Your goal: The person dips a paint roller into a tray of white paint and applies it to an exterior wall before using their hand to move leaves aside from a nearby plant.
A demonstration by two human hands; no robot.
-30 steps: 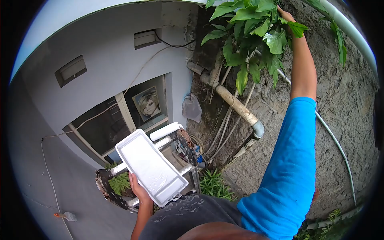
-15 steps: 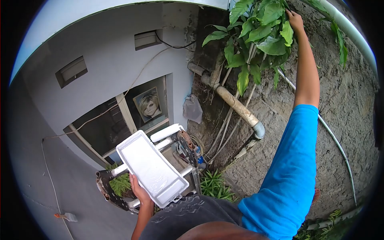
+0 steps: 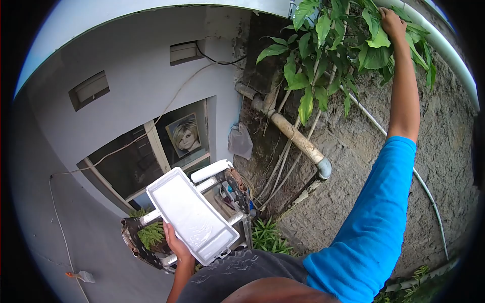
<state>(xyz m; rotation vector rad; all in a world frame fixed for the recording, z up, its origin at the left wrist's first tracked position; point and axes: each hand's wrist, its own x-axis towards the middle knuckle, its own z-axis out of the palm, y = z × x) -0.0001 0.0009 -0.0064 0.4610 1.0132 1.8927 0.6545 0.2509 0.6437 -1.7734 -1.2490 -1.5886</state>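
Note:
A white paint tray (image 3: 189, 214) with wet white paint lies tilted across the top of a ladder (image 3: 236, 218). My left hand (image 3: 177, 245) grips the tray's lower left edge. A white paint roller (image 3: 210, 170) rests on the ladder just beyond the tray. My right arm, in a blue sleeve, stretches up to the top right, where my right hand (image 3: 394, 22) is closed on leafy stems of the green plant (image 3: 323, 55), beside a thick white pipe (image 3: 444, 43). Leaves partly hide its fingertips.
A grey wall (image 3: 136, 60) with a window (image 3: 166, 139) and a hanging wire stands on the left. An old drain pipe (image 3: 298, 137) crosses the rough wall (image 3: 353, 166) at right. A paintbrush (image 3: 86, 276) is at lower left. Low plants (image 3: 271, 237) grow below.
My right hand has moved to the right, and the leafy stems have shifted right with it, spreading toward the white pipe. My left hand and the tray are nearly unchanged.

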